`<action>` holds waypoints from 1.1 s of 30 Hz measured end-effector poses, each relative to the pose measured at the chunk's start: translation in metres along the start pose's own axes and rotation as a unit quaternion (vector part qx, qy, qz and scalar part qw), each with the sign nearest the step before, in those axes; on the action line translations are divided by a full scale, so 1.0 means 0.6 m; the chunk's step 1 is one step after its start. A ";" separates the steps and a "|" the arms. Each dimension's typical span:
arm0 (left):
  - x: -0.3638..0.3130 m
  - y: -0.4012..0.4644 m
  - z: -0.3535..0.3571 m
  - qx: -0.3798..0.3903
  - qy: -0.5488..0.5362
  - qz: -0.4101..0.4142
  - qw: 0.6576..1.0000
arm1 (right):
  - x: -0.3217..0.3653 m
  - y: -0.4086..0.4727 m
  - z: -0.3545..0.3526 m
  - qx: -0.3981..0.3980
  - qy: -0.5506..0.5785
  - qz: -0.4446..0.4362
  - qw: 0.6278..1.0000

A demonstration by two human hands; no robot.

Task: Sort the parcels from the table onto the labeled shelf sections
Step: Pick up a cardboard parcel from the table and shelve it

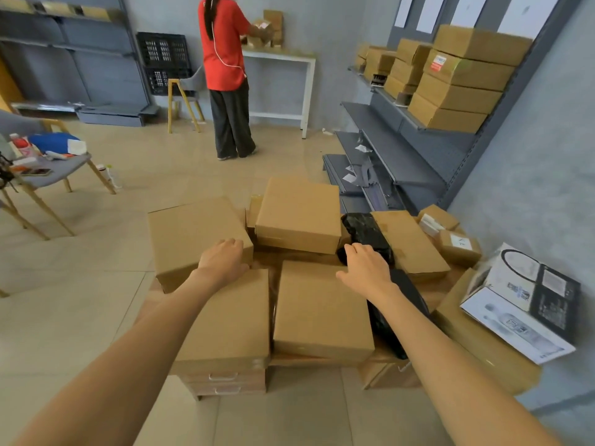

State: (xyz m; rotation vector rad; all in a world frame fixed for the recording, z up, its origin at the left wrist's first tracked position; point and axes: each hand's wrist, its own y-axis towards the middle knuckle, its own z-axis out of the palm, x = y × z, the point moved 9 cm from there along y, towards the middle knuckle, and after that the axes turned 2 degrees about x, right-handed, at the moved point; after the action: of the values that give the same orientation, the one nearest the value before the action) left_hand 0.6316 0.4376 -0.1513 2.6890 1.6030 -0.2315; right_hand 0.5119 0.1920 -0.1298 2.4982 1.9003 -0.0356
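Observation:
Several brown cardboard parcels cover a low wooden table point(309, 360). My left hand point(223, 260) lies on the near right corner of the big left parcel point(190, 236), fingers bent over its edge. My right hand point(367, 268) reaches over the near middle parcel point(318, 313), fingers extended onto a black plastic-wrapped parcel point(365, 235). A raised parcel point(299, 214) sits between the hands, further back. A second black bag point(399, 310) lies under my right forearm. The grey shelf unit point(405, 156) stands at the right, its upper level stacked with boxes point(457, 78).
A person in a red shirt point(223, 59) stands at a white table point(283, 59) at the back. Chairs with clutter point(48, 169) are at the left. A printed white-and-black box point(528, 300) rests on a carton at the right. Loose shelf panels point(357, 175) lie on the floor.

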 end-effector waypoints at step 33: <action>0.021 0.329 0.061 -0.026 -0.298 -0.071 0.952 | -0.113 0.249 0.155 -0.032 0.430 0.171 0.886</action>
State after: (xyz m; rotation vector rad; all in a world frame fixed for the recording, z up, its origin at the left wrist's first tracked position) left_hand 0.8059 0.3516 -0.2035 2.1502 1.5581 -0.8876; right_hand 0.6365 0.0854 -0.2232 3.0179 1.4873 1.3048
